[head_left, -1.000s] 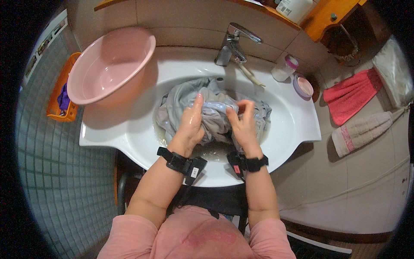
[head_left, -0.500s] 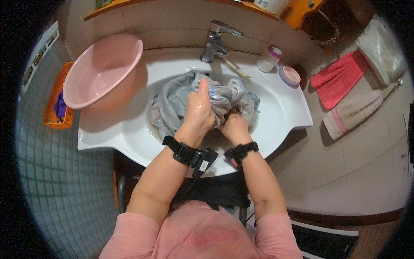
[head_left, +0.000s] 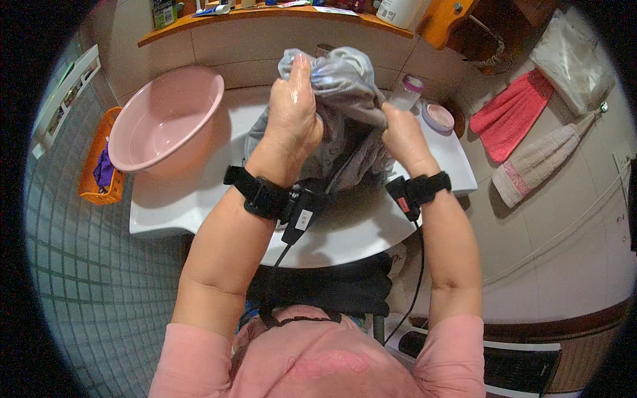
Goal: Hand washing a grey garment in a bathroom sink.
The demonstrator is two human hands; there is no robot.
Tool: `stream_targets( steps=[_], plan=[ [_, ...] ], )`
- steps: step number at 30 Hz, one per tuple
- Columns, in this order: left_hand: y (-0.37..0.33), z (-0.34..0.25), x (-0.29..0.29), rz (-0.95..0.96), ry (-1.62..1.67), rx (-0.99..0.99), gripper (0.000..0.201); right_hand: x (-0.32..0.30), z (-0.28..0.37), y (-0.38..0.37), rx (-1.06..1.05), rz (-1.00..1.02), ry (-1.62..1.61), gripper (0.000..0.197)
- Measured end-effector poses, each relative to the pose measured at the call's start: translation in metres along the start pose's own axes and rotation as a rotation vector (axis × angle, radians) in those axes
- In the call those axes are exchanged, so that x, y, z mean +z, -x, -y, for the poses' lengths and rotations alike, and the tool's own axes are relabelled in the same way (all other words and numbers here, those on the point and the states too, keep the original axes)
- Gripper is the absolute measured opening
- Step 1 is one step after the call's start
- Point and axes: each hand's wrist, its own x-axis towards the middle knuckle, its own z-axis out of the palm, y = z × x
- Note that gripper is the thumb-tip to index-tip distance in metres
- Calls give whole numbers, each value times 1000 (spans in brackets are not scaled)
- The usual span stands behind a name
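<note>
A bunched grey cloth garment (head_left: 342,86), wet-looking, is held up over the white sink (head_left: 285,255), its lower folds hanging down into the basin. My left hand (head_left: 292,109) is closed around its upper left part, thumb pointing up. At the right side of the bundle, my right hand (head_left: 408,139) grips a fold of the fabric. Both wrists wear black straps with small devices and cables. Most of the faucet is hidden behind the raised cloth.
A pink plastic basin (head_left: 166,123) rests on the sink's left side, beside an orange basket (head_left: 109,189) with purple cloth. A jar (head_left: 406,93) and a round container (head_left: 438,118) stand at the right back. Red (head_left: 511,116) and beige towels (head_left: 537,162) hang on the right. A wooden shelf (head_left: 265,18) runs above.
Both hands have lifted the grey garment up and away from the basin, covering the faucet. My right hand has moved right and upward, stretching the cloth between the hands.
</note>
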Motion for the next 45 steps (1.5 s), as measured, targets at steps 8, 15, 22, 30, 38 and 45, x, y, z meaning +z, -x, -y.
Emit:
stream_targets(
  steps=[8,15,22,30,38,45],
  plan=[
    [-7,-32,11,-23,-5,162,30,-14,1,-30,-160,-280,-229,17],
    [-14,-16,-46,-164,-125,239,32,43,12,0,69,-36,-24,30],
    [-15,-11,-116,-236,-393,170,30,92,-2,41,95,501,-90,45],
    [-8,-34,-149,-212,-1792,-124,51,120,32,59,-47,725,70,35],
    [17,-30,-120,176,-1822,709,60,99,-2,43,50,506,-3,18],
    [9,19,-134,534,-2009,178,69,47,-23,38,21,261,-127,21]
  ],
)
